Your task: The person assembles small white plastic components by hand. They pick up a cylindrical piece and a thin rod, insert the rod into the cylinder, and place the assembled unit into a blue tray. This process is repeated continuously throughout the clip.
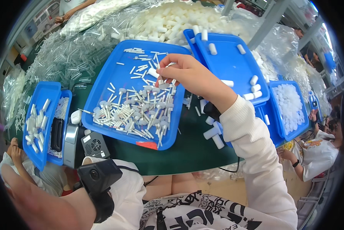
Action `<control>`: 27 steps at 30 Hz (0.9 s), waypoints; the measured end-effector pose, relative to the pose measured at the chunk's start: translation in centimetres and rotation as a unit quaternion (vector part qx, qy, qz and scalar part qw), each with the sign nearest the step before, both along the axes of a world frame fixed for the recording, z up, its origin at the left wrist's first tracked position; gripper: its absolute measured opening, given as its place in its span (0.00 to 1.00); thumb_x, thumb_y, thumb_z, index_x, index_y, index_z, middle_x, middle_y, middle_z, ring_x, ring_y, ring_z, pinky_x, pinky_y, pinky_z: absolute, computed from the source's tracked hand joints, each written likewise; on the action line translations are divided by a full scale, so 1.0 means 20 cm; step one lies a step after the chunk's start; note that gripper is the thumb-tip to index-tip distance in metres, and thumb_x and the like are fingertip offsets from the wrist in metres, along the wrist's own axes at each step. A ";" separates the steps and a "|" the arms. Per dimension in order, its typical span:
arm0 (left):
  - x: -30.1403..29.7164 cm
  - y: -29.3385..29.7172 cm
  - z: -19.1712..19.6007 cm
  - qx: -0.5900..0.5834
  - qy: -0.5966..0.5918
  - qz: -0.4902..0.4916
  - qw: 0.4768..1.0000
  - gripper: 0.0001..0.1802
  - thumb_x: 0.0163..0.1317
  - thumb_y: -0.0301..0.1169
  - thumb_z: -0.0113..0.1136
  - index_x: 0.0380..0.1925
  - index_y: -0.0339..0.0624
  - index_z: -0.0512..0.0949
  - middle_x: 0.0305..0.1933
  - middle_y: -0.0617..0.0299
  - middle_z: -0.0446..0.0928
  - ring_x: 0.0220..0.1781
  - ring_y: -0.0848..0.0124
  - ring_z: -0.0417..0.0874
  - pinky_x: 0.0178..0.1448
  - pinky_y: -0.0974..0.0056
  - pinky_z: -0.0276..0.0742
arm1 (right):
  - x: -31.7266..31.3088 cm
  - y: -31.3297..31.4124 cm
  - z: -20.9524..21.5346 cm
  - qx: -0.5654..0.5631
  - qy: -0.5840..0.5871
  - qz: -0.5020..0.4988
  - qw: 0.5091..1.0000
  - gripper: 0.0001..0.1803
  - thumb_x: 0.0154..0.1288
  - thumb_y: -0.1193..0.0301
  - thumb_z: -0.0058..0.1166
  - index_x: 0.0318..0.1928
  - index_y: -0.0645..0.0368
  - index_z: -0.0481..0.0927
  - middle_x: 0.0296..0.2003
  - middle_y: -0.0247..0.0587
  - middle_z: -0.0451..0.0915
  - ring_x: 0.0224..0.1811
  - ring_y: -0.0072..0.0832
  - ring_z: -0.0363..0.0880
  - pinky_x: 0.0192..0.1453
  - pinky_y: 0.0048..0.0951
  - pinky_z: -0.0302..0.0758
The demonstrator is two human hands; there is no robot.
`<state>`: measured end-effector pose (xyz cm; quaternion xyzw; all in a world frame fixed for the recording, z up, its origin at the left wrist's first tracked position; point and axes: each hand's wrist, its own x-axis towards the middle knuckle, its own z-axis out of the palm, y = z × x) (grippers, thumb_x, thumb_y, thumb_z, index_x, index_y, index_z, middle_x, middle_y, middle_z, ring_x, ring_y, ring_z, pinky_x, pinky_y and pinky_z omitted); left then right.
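My right hand [179,73] reaches over the upper right part of a large blue tray [103,76]. Its fingers are pinched on a thin white rod [157,60] that sticks up above them; a white piece shows just below the fingers. Beneath it in the tray lie several white rods with round disc ends [141,111] in a loose heap, with short plain sticks [135,73] farther up. At the lower left my left hand [38,195] is close and blurred, its fingers not readable, beside a black camera [99,172] strapped to the wrist.
Right of the large tray, a blue tray [231,53] holds several white cylinders; another [300,130] has a white pile. Smaller blue trays [53,90] and a black device with a fan [95,145] stand left. Clear plastic parts [72,53] are heaped behind. Co-workers [317,149] sit nearby.
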<state>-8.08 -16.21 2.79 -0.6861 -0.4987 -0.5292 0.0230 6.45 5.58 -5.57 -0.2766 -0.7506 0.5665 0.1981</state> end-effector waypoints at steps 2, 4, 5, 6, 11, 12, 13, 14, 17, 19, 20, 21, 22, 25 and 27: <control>0.03 -0.02 0.04 0.009 -0.002 0.000 1.000 0.15 0.65 0.31 0.45 0.44 0.33 0.75 0.36 0.59 0.75 0.37 0.76 0.73 0.44 0.72 0.68 | 0.06 -0.05 0.06 -0.030 -0.003 0.003 1.000 0.13 0.60 0.64 0.54 0.37 0.62 0.75 0.30 0.38 0.81 0.33 0.20 0.77 0.36 0.22 0.71; 0.07 -0.04 0.07 0.016 -0.011 -0.002 1.000 0.15 0.65 0.31 0.46 0.44 0.33 0.75 0.35 0.59 0.75 0.37 0.76 0.73 0.44 0.72 0.68 | 0.13 -0.11 0.11 -0.074 -0.009 0.016 0.997 0.11 0.63 0.63 0.51 0.38 0.57 0.73 0.34 0.36 0.82 0.38 0.17 0.78 0.39 0.19 0.70; 0.09 -0.05 0.09 0.019 -0.014 0.002 1.000 0.14 0.65 0.31 0.46 0.44 0.33 0.75 0.35 0.59 0.75 0.37 0.76 0.73 0.44 0.72 0.68 | 0.15 -0.14 0.12 -0.105 0.007 0.028 0.994 0.11 0.63 0.64 0.52 0.38 0.58 0.73 0.35 0.39 0.82 0.41 0.20 0.79 0.41 0.20 0.73; 0.10 -0.06 0.11 0.022 -0.017 0.006 1.000 0.14 0.65 0.31 0.46 0.44 0.33 0.75 0.35 0.60 0.75 0.37 0.77 0.73 0.44 0.72 0.68 | 0.18 -0.18 0.13 -0.113 0.022 0.027 0.993 0.11 0.63 0.65 0.52 0.38 0.58 0.73 0.35 0.39 0.82 0.41 0.20 0.79 0.41 0.21 0.74; 0.20 -0.09 0.17 0.010 -0.061 0.027 0.998 0.14 0.65 0.31 0.46 0.44 0.33 0.75 0.35 0.61 0.76 0.36 0.77 0.73 0.44 0.73 0.68 | 0.31 -0.37 0.11 -0.142 0.093 0.006 0.985 0.09 0.62 0.68 0.54 0.38 0.60 0.73 0.36 0.41 0.80 0.38 0.23 0.80 0.41 0.24 0.78; 0.22 -0.08 0.15 -0.010 -0.079 0.024 0.997 0.14 0.65 0.31 0.46 0.44 0.34 0.75 0.34 0.61 0.76 0.36 0.77 0.73 0.43 0.73 0.68 | 0.34 -0.40 0.10 -0.147 0.113 -0.006 0.983 0.09 0.62 0.68 0.54 0.38 0.60 0.73 0.36 0.41 0.80 0.37 0.23 0.80 0.41 0.24 0.78; 0.24 -0.08 0.10 -0.036 -0.096 0.023 0.994 0.14 0.65 0.31 0.46 0.44 0.34 0.76 0.34 0.61 0.76 0.36 0.78 0.73 0.43 0.73 0.68 | 0.38 -0.45 0.08 -0.165 0.137 -0.019 0.977 0.07 0.63 0.70 0.52 0.38 0.60 0.73 0.37 0.41 0.79 0.37 0.24 0.80 0.42 0.24 0.79; 0.28 -0.06 0.04 -0.085 -0.132 0.020 0.987 0.13 0.64 0.29 0.48 0.44 0.33 0.75 0.35 0.60 0.76 0.37 0.78 0.74 0.44 0.73 0.68 | 0.43 -0.49 0.05 -0.178 0.164 -0.038 0.970 0.07 0.63 0.71 0.51 0.39 0.60 0.72 0.37 0.41 0.78 0.37 0.24 0.79 0.43 0.25 0.79; 0.35 -0.04 -0.19 -0.167 -0.137 -0.013 0.976 0.12 0.60 0.26 0.55 0.43 0.33 0.76 0.32 0.61 0.77 0.35 0.76 0.77 0.42 0.71 0.71 | 0.50 -0.64 -0.06 -0.228 0.242 -0.087 0.939 0.06 0.63 0.73 0.51 0.39 0.61 0.72 0.35 0.38 0.78 0.40 0.27 0.79 0.46 0.29 0.78; 0.39 -0.06 -0.31 -0.224 -0.175 -0.073 0.956 0.13 0.58 0.27 0.59 0.42 0.33 0.76 0.30 0.59 0.78 0.33 0.75 0.79 0.39 0.71 0.74 | 0.52 -0.74 -0.14 -0.239 0.292 -0.117 0.919 0.06 0.64 0.74 0.51 0.40 0.61 0.72 0.36 0.38 0.78 0.40 0.27 0.79 0.47 0.30 0.78; 0.39 -0.06 -0.37 -0.261 -0.203 -0.109 0.937 0.13 0.57 0.27 0.60 0.43 0.33 0.76 0.31 0.58 0.78 0.34 0.75 0.80 0.39 0.71 0.75 | 0.52 -0.78 -0.18 -0.243 0.318 -0.128 0.908 0.07 0.64 0.74 0.51 0.41 0.61 0.72 0.36 0.39 0.78 0.40 0.27 0.79 0.47 0.30 0.78; 0.40 -0.06 -0.44 -0.287 -0.240 -0.125 0.919 0.14 0.57 0.27 0.60 0.43 0.33 0.76 0.32 0.58 0.78 0.34 0.75 0.80 0.39 0.71 0.75 | 0.52 -0.83 -0.22 -0.246 0.338 -0.141 0.897 0.07 0.64 0.74 0.50 0.41 0.62 0.71 0.36 0.40 0.77 0.40 0.27 0.79 0.48 0.32 0.78; 0.41 -0.05 -0.51 -0.312 -0.275 -0.140 0.898 0.14 0.57 0.26 0.60 0.43 0.33 0.76 0.32 0.58 0.78 0.34 0.75 0.80 0.39 0.72 0.75 | 0.52 -0.85 -0.24 -0.250 0.324 -0.156 0.899 0.07 0.64 0.75 0.50 0.41 0.62 0.71 0.36 0.42 0.78 0.42 0.27 0.79 0.48 0.31 0.78; 0.44 -0.02 -0.61 -0.318 -0.343 -0.167 0.868 0.12 0.57 0.24 0.59 0.42 0.33 0.76 0.33 0.60 0.78 0.34 0.75 0.80 0.38 0.72 0.76 | 0.53 -0.86 -0.31 -0.225 0.307 -0.179 0.907 0.07 0.64 0.74 0.50 0.41 0.63 0.70 0.36 0.43 0.80 0.42 0.26 0.80 0.48 0.27 0.77; 0.44 -0.01 -0.65 -0.309 -0.394 -0.179 0.847 0.12 0.56 0.22 0.60 0.40 0.32 0.76 0.32 0.61 0.77 0.34 0.74 0.80 0.39 0.71 0.77 | 0.53 -0.84 -0.34 -0.189 0.296 -0.169 0.921 0.08 0.64 0.74 0.51 0.41 0.64 0.71 0.36 0.44 0.80 0.42 0.25 0.80 0.47 0.25 0.76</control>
